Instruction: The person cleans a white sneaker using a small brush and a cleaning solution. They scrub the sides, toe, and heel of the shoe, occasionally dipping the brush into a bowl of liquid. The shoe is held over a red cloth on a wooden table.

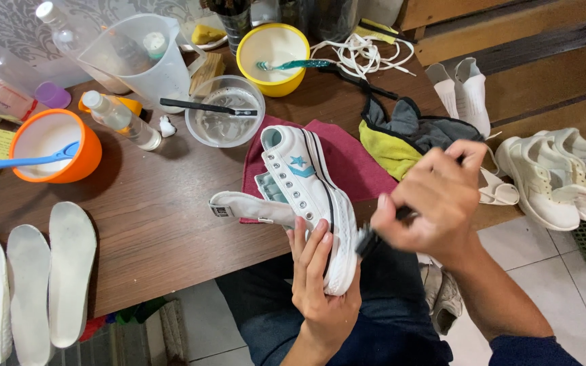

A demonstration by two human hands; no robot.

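Observation:
My left hand (320, 285) grips a white sneaker (306, 193) from below, near its toe; the shoe has a teal star on its side, no laces, and its tongue hangs out to the left. My right hand (435, 200) is closed around a dark-handled brush (367, 238) whose head touches the white sole edge near the toe. The right hand is blurred. The sneaker's heel rests over a maroon cloth (354, 159) on the brown wooden table (150, 210).
Several white insoles (69, 271) lie at the front left. An orange bowl (52, 146) with a blue brush, a yellow bowl (272, 51) with a teal toothbrush, a clear bowl (225, 112), jug and bottles stand at the back. White laces (361, 51), rags (408, 135) and white shoes (551, 176) lie to the right.

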